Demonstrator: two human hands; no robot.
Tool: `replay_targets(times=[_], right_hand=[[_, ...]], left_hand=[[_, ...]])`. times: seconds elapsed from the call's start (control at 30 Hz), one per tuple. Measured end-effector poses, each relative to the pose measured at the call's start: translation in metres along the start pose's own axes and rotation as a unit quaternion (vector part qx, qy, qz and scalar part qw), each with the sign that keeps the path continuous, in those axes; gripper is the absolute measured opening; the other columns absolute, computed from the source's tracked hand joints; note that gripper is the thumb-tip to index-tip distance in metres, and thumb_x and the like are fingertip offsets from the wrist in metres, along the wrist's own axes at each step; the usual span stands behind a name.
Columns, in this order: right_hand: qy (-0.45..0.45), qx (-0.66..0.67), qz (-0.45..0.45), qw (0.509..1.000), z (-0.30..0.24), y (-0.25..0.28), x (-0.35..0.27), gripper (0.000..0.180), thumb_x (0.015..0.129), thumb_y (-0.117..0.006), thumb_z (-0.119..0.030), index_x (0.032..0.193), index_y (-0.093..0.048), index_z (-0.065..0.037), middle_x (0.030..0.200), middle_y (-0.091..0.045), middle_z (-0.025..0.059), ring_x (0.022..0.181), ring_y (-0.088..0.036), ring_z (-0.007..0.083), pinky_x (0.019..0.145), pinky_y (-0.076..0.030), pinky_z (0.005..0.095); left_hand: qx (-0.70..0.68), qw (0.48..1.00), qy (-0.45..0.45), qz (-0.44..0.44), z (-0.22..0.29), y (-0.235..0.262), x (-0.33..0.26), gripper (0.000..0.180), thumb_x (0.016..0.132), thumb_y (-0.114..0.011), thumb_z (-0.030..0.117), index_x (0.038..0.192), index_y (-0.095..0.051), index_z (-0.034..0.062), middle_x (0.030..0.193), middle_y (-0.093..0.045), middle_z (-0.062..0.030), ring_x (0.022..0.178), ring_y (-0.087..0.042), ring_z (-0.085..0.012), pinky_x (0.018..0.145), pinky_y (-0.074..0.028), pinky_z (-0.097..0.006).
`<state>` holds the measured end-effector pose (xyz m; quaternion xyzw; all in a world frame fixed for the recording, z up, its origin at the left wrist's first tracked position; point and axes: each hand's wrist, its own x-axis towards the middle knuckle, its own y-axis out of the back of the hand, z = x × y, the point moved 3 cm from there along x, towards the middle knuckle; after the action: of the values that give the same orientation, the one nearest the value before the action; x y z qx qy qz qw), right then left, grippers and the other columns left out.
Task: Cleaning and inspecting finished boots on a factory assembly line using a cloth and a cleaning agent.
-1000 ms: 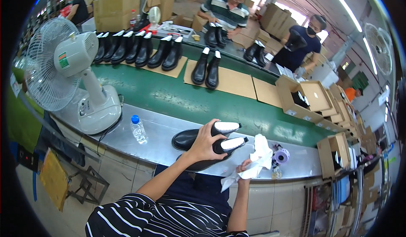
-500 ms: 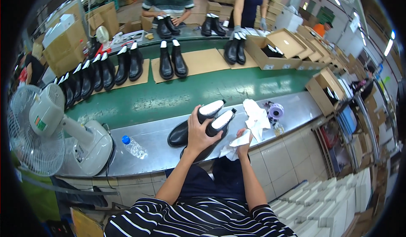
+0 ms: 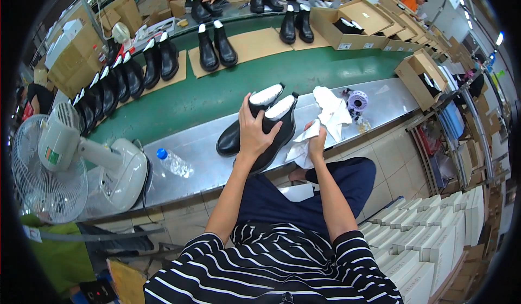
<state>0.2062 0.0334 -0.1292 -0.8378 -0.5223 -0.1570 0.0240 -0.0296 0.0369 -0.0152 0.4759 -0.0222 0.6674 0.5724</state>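
Note:
Two black ankle boots with white stuffing in their openings lie on their sides on the metal workbench (image 3: 195,168). My left hand (image 3: 255,133) grips the nearer boot (image 3: 279,125) around its shaft. The other boot (image 3: 241,125) lies just behind it, touching it. My right hand (image 3: 316,141) holds a crumpled white cloth (image 3: 301,146) against the nearer boot's side. More white cloth (image 3: 332,111) lies on the bench just beyond my right hand.
A clear water bottle (image 3: 175,163) with a blue cap and a white desk fan (image 3: 81,163) stand to the left. Behind runs a green conveyor (image 3: 217,92) carrying black boots on cardboard sheets, with open cardboard boxes (image 3: 353,27) and other people beyond. White boxes (image 3: 429,244) are stacked lower right.
The view has tilted and swung, so the bench sits higher and closer. My left hand stays on the boot and my right hand with the cloth has come up against the boot's side.

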Motion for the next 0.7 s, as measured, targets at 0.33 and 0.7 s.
replay_targets(times=[0.33,0.7], right_hand=[[0.018,0.050,-0.001,0.999,0.003,0.000,0.000,0.028,0.091,-0.052,-0.018,0.074,-0.061,0.002,0.064,-0.058,0.0047,0.062,-0.053,0.0136,0.056,-0.040,0.0308],[-0.034,0.082,-0.028,0.996,0.010,0.001,0.000,0.024,0.092,-0.050,-0.014,0.075,-0.059,0.000,0.071,-0.057,0.0016,0.067,-0.050,0.0101,0.061,-0.038,0.0271]], left_hand=[[0.036,0.999,-0.010,-0.009,0.014,-0.005,-0.012,0.053,0.077,-0.075,0.037,0.098,-0.065,-0.0105,0.148,-0.025,-0.0333,0.138,-0.025,-0.0492,0.115,-0.019,-0.057],[0.060,0.997,0.032,0.028,0.028,-0.011,-0.015,0.060,0.066,-0.083,0.040,0.098,-0.069,-0.0081,0.148,-0.028,-0.0326,0.136,-0.030,-0.0491,0.113,-0.027,-0.053]])
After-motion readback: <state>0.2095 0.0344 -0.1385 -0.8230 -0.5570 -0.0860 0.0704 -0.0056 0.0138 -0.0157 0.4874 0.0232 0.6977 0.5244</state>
